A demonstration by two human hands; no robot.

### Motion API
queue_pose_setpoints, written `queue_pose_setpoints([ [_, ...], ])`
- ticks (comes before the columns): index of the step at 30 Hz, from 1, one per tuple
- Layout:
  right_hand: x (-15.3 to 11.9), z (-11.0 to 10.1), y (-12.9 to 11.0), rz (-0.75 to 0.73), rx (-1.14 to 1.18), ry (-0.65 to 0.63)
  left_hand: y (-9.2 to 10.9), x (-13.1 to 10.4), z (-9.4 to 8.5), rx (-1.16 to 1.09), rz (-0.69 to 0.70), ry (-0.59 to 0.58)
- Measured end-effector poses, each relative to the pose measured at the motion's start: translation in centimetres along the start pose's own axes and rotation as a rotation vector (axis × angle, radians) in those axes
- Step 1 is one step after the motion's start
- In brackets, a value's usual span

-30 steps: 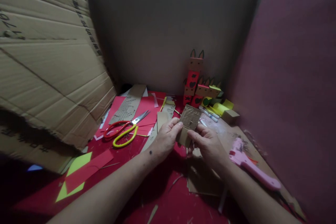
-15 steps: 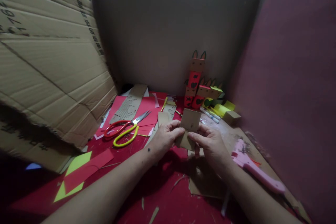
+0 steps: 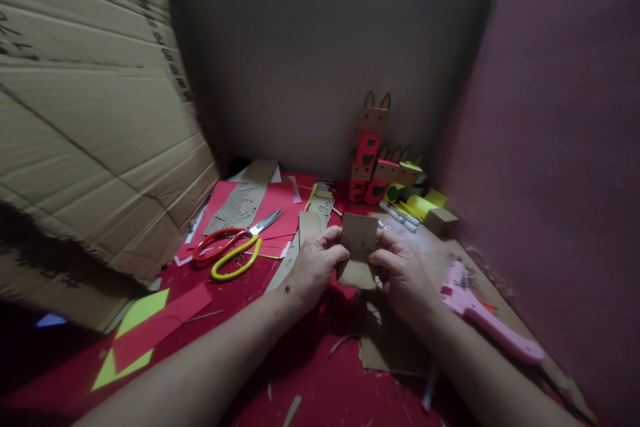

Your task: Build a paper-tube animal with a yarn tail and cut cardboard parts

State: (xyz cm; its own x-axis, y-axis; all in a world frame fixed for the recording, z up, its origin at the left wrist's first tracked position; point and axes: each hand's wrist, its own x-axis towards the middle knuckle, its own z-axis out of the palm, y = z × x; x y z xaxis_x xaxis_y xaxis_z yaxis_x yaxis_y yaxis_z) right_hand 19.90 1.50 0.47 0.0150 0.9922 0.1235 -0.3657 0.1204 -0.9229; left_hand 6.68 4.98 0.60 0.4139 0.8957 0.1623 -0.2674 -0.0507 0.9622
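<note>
Between my hands is a small folded piece of cardboard (image 3: 359, 237), one panel standing up and the other sloping toward me. My left hand (image 3: 320, 260) pinches its left edge near the fold, thumb on the near side. On the opposite edge, my right hand (image 3: 400, 263) grips it with thumb and curled fingers; some fingertips are hidden behind it. Below it, flat cardboard sheets (image 3: 393, 347) lie on the red tabletop (image 3: 280, 367). Scissors with one red and one yellow handle (image 3: 240, 243) rest open-bladed on red paper to the left.
A pink glue gun (image 3: 485, 317) lies right of my right forearm. Several red and yellow box figures with pointed ears (image 3: 374, 147) stand at the back. A large cardboard box (image 3: 95, 113) leans in from the left. Red and yellow paper strips (image 3: 155, 327) lie at front left.
My right thumb has moved from the front of the cardboard to its right edge. The cardboard's lower panel now tilts out more toward me. The view has shifted slightly.
</note>
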Motion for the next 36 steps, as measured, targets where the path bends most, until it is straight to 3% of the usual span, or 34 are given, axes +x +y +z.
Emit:
queue_pose_setpoints([
  [6, 0.1, -0.2, 0.3, -0.012, -0.053, 0.055, -0.4, 0.2, -0.1, -0.145, -0.047, 0.011],
  [13, 0.0, -0.1, 0.1, -0.202, -0.216, 0.008, -0.3, -0.1, 0.7, -0.278, -0.169, 0.004],
  [26, 0.4, -0.1, 1.1, -0.032, -0.16, 0.048, -1.6, -0.1, 1.0, -0.215, -0.05, 0.103],
  [36, 0.0, 0.4, 0.5, -0.241, -0.189, 0.074, -0.8, -0.2, 0.9, -0.192, 0.029, 0.09],
])
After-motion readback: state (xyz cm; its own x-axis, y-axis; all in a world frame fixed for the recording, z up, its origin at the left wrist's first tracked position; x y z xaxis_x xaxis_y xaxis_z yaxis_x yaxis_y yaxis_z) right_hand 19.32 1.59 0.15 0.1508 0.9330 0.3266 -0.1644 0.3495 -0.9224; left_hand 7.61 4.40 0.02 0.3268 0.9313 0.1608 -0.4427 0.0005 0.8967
